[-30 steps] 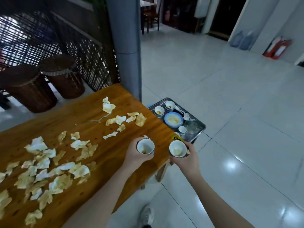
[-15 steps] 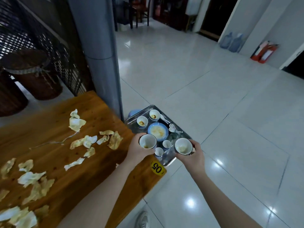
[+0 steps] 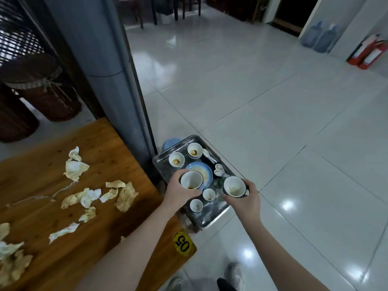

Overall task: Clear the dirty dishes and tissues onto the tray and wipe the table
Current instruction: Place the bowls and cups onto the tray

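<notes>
We see the left hand (image 3: 180, 191) curled around one cup (image 3: 191, 180), and the right hand (image 3: 245, 199) curled around another cup (image 3: 234, 186).

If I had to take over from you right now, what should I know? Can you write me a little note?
Left hand: grips the left bowl, dirty, over the metal tray.
Right hand: grips the right bowl, also dirty, over the tray's right side.
Done: two other bowls, a blue plate, two small cups and the spoons are already on the tray.
Left: set both held bowls down, gather the stained tissues scattered on the wooden table onto the tray, then wipe the table.
</notes>
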Motion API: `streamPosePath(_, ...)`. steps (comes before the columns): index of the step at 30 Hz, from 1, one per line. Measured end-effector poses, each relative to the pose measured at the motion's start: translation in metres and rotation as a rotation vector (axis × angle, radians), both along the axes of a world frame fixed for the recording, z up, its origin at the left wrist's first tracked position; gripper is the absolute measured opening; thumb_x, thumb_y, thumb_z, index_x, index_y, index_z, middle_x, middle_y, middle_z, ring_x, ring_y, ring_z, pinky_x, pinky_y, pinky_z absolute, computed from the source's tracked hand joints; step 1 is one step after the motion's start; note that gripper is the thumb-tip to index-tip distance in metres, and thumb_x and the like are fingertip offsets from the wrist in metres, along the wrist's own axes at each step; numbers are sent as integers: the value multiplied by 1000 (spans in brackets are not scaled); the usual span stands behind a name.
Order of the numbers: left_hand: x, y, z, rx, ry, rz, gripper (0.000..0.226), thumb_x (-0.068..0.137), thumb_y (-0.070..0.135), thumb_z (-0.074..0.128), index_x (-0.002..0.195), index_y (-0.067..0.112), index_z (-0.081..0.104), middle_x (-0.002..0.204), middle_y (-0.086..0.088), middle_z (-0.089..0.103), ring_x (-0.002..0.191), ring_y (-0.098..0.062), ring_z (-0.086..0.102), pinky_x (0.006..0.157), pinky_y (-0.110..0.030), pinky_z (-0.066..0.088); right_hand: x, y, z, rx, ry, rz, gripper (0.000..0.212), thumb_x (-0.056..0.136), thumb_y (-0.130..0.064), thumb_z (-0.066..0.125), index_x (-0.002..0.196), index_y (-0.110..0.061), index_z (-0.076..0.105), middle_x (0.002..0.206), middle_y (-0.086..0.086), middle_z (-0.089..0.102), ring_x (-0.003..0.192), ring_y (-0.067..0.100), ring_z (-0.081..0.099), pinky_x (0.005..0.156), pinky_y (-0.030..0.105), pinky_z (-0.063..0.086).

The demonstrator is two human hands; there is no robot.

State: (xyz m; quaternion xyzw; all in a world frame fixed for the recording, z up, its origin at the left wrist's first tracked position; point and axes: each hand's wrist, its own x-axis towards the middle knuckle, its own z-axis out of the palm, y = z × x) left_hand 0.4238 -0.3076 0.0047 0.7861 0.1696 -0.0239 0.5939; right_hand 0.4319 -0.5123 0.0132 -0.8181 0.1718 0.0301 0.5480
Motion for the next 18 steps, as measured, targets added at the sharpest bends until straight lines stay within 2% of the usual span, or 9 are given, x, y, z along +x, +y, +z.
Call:
streamPosePath(2, 6, -9, -5, -13, 12, 74, 67, 57, 14, 90, 112, 26, 55, 113, 11, 58, 104, -7, 54, 93, -30, 46, 20, -4, -7, -13, 4, 50, 68, 44, -31, 85, 103, -37, 51, 101, -9, 61, 95, 16, 61, 79, 39, 54)
streamPosePath(6, 12, -29, -15, -28, 54, 250, 67, 54, 13, 91, 109, 27, 55, 109, 8, 59, 100, -7, 56, 85, -24, 47, 63, -12, -15, -19, 23, 214, 65, 55, -15, 84, 110, -25, 50, 97, -10, 59, 92, 18, 61, 82, 38, 53)
streamPosePath(11, 9, -70, -35, -15, 117, 440, 66, 56, 12, 90, 108, 27, 53, 107, 7, 58, 97, -12, 56, 78, -22, 44, 102, -25, -28, -54, 43, 401, 72, 53, -26, 87, 113, -23, 48, 104, -6, 59, 93, 17, 61, 81, 44, 53)
streamPosePath(15, 4, -108, -62, -27, 145, 527, 63, 57, 14, 90, 105, 31, 53, 101, 11, 59, 92, -9, 56, 71, -15, 46, 113, -46, -47, -73, 60, 453, 73, 52, -25, 90, 112, -19, 49, 102, -5, 59, 92, 18, 61, 80, 38, 52)
streamPosePath(18, 2, -128, -86, -23, 184, 563, 61, 57, 12, 89, 101, 34, 52, 96, 17, 58, 88, -8, 56, 67, -9, 42, 116, -62, -67, -67, 90, 473, 67, 54, -20, 89, 108, -22, 50, 94, -12, 58, 88, 16, 61, 72, 29, 50)
